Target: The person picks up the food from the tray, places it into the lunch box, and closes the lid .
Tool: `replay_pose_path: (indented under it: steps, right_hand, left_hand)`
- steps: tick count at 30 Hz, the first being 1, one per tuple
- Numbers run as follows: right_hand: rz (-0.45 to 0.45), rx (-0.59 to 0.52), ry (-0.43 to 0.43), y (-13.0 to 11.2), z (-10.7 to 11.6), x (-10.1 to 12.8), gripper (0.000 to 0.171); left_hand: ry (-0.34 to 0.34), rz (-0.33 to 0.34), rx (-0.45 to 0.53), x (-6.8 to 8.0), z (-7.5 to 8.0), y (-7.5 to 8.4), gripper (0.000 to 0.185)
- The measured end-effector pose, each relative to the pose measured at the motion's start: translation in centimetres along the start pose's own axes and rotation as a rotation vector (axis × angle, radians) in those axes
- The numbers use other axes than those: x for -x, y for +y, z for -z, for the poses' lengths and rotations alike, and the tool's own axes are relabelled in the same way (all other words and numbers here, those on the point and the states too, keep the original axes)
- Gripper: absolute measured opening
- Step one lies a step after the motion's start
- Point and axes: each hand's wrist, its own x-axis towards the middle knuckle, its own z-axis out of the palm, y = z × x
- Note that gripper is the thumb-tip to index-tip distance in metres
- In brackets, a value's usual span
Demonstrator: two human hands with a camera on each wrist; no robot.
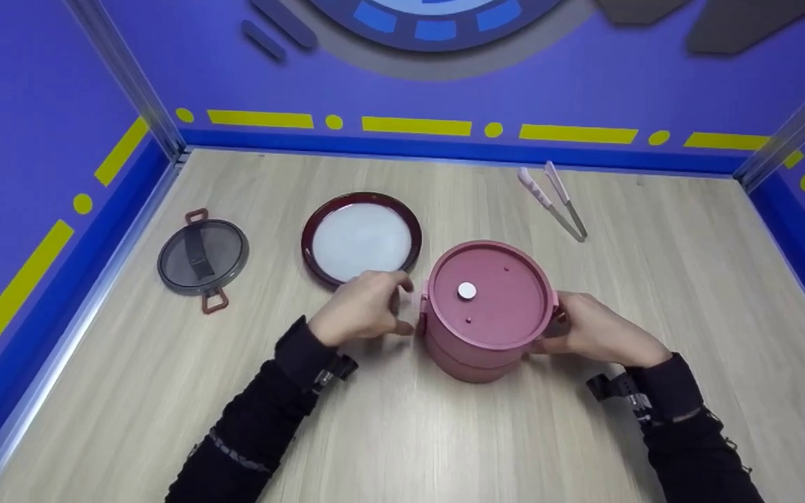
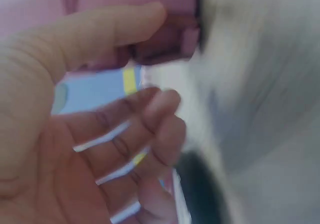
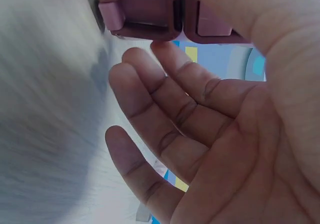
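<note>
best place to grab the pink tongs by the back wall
Take the tongs near the middle of their two arms, coming straight down from above. They lie flat on the wooden table, arms joined at the near end and spread toward the wall, so a pinch across both arms closes them together.

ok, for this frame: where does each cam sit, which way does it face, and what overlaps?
Head: above, facing forward and down at the table; shows left hand, right hand, both sleeves, pink container.
Left wrist: at the palm, facing along the fingers; blurred.
Right wrist: at the palm, facing the fingers and a side latch.
Shared: all show the pink container.
</note>
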Motion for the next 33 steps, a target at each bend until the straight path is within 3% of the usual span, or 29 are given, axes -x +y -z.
replay_pose_path:
  steps: [3, 9, 13, 17, 24, 29, 33]
  right_hand:
    - [0.000, -0.013, -0.004, -0.1, 0.1, 0.2, 0.066]
    - [0.016, -0.054, -0.005, 0.2, 0.1, 0.8, 0.077]
    - [0.016, -0.067, -0.007, 0.3, 0.0, 1.0, 0.084]
    - [0.019, -0.078, -0.022, 0.3, -0.1, 0.9, 0.085]
    - [0.034, -0.093, -0.037, 0.3, -0.2, 0.5, 0.083]
    - [0.051, -0.087, -0.039, 0.1, -0.5, 0.1, 0.084]
    - [0.061, -0.083, -0.039, -0.2, -0.7, -0.2, 0.083]
  left_hand:
    - [0.070, 0.105, 0.016, 0.7, 1.5, -1.1, 0.060]
    - [0.292, 0.253, -0.020, 2.4, 5.6, -4.6, 0.053]
    - [0.410, 0.374, -0.106, 3.6, 8.6, -7.4, 0.056]
    - [0.493, 0.509, -0.215, 4.5, 10.7, -10.5, 0.058]
    - [0.485, 0.728, -0.252, 5.4, 12.0, -15.3, 0.063]
    - [0.447, 0.788, -0.214, 5.9, 11.9, -17.4, 0.062]
    - [0.442, 0.820, -0.186, 6.3, 12.0, -18.1, 0.055]
